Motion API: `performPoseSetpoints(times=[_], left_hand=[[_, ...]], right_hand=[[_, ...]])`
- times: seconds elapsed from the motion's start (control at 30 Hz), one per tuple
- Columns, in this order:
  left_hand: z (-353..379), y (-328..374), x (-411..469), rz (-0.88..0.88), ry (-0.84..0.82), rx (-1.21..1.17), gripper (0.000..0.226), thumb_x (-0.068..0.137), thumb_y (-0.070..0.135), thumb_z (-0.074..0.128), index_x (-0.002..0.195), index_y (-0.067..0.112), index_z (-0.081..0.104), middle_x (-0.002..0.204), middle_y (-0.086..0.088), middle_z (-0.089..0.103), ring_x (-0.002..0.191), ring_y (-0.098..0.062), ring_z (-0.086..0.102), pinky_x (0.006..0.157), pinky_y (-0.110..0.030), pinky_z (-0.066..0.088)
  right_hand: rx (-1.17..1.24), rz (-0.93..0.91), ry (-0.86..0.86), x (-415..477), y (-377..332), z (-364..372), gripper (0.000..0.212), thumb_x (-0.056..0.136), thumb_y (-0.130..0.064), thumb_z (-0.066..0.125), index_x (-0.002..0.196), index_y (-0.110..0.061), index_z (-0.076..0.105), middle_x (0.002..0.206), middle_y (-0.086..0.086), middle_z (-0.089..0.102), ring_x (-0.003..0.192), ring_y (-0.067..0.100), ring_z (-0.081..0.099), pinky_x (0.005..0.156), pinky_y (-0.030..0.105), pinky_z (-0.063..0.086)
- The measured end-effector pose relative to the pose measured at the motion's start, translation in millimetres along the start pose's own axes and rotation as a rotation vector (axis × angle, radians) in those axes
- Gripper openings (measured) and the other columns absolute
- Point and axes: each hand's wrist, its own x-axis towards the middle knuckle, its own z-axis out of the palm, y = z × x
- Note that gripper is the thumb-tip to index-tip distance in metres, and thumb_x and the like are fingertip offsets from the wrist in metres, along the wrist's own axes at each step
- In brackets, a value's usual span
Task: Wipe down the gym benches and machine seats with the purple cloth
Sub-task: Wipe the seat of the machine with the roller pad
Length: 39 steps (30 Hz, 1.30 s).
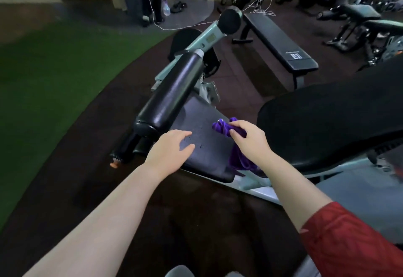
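1. Head view, the key relation: you are holding the purple cloth in your right hand at the right edge of the machine seat. The bare seat surface is lying to the left of the cloth, between your two hands, so your right hand is the one placed to wipe.
2. The seat's long axis is running away from you toward the black roller pad. A sweep would be going leftward across it, I judge.
3. Right hand: thumb and fingers are curling round the bunched cloth, and its loose tail is hanging down beside the seat.
4. Left hand: its fingers are loosely spread over the seat's near left part, holding nothing. It may be touching the pad, but the angle is not settling that.
5. The large back pad is sitting just right of the cloth.
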Motion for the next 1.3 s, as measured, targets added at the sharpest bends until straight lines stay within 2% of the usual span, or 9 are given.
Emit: performPoseSetpoints(times=[0.2, 0.33, 0.5, 0.57, 0.67, 0.77, 0.87, 1.0, 1.3], left_hand=[[66.5, -51.1, 28.2, 0.013, 0.046, 0.059, 0.045, 0.087, 0.043, 0.056, 0.129, 0.024, 0.058, 0.130, 0.008, 0.057, 0.124, -0.011, 0.048, 0.106, -0.034, 0.038], [116.0, -100.3, 48.7, -0.001, 0.092, 0.133, 0.053, 0.083, 0.053, 0.048, 0.128, 0.028, 0.057, 0.130, 0.009, 0.058, 0.124, -0.013, 0.049, 0.104, -0.039, 0.041], [175.0, -163.7, 63.4, -0.039, 0.176, 0.214, 0.050, 0.083, 0.051, 0.051, 0.127, 0.029, 0.058, 0.130, 0.009, 0.058, 0.124, -0.016, 0.047, 0.104, -0.044, 0.040], [192.3, -183.4, 67.2, -0.026, 0.231, 0.247, 0.046, 0.084, 0.048, 0.055, 0.126, 0.029, 0.059, 0.128, 0.009, 0.058, 0.123, -0.016, 0.048, 0.103, -0.044, 0.039], [210.2, -208.9, 71.8, 0.010, 0.310, 0.363, 0.050, 0.082, 0.052, 0.050, 0.125, 0.028, 0.060, 0.127, 0.006, 0.059, 0.122, -0.017, 0.049, 0.104, -0.043, 0.038], [227.3, -226.8, 70.3, 0.023, 0.360, 0.437, 0.049, 0.087, 0.047, 0.053, 0.131, 0.026, 0.056, 0.138, 0.003, 0.051, 0.136, -0.019, 0.037, 0.114, -0.045, 0.022], [239.7, -231.7, 65.5, 0.049, 0.425, 0.445, 0.050, 0.089, 0.044, 0.055, 0.135, 0.025, 0.053, 0.144, 0.001, 0.046, 0.141, -0.020, 0.027, 0.116, -0.043, 0.009], [239.8, -230.6, 67.9, 0.046, 0.438, 0.439, 0.051, 0.087, 0.046, 0.058, 0.133, 0.026, 0.055, 0.142, 0.002, 0.047, 0.141, -0.020, 0.029, 0.116, -0.041, 0.008], [228.6, -231.5, 64.6, 0.077, 0.392, 0.447, 0.054, 0.086, 0.050, 0.058, 0.135, 0.027, 0.052, 0.147, 0.002, 0.044, 0.142, -0.018, 0.027, 0.116, -0.040, 0.013]], right_hand=[[-0.015, -0.112, 0.022, 40.3, 58.6, 75.6, 0.024, 0.091, -0.023, 0.057, 0.115, -0.023, 0.064, 0.113, -0.002, 0.065, 0.108, 0.016, 0.055, 0.088, 0.023, 0.036], [-0.019, -0.117, -0.008, 67.0, 117.7, 159.7, 0.027, 0.088, -0.023, 0.060, 0.114, -0.025, 0.063, 0.111, 0.004, 0.065, 0.107, 0.020, 0.056, 0.088, 0.022, 0.036], [0.066, -0.098, -0.022, 80.0, 179.2, 263.0, 0.026, 0.090, -0.016, 0.056, 0.114, -0.024, 0.063, 0.109, 0.007, 0.059, 0.104, 0.022, 0.055, 0.084, 0.014, 0.031], [0.112, -0.136, 0.066, 84.3, 193.8, 288.0, 0.026, 0.091, -0.016, 0.055, 0.115, -0.022, 0.064, 0.112, 0.006, 0.056, 0.106, 0.022, 0.053, 0.087, 0.015, 0.032], [0.061, -0.245, 0.193, 89.6, 210.3, 316.3, 0.028, 0.091, -0.018, 0.056, 0.117, -0.023, 0.064, 0.118, 0.006, 0.055, 0.111, 0.027, 0.048, 0.096, 0.027, 0.038], [-0.003, -0.304, 0.300, 92.3, 218.3, 331.3, 0.028, 0.091, -0.023, 0.056, 0.119, -0.027, 0.062, 0.121, 0.004, 0.055, 0.110, 0.030, 0.046, 0.096, 0.039, 0.042], [0.033, -0.356, 0.348, 95.0, 223.1, 335.1, 0.029, 0.091, -0.023, 0.057, 0.118, -0.028, 0.063, 0.126, 0.004, 0.054, 0.116, 0.028, 0.046, 0.100, 0.037, 0.039], [0.071, -0.403, 0.323, 100.0, 229.3, 334.5, 0.030, 0.089, -0.022, 0.061, 0.118, -0.024, 0.064, 0.139, 0.003, 0.047, 0.130, 0.026, 0.039, 0.109, 0.036, 0.032], [0.018, -0.549, 0.214, 85.8, 225.6, 324.1, 0.038, 0.088, -0.051, 0.051, 0.125, -0.041, 0.057, 0.129, -0.009, 0.052, 0.119, 0.015, 0.047, 0.102, 0.032, 0.039]])
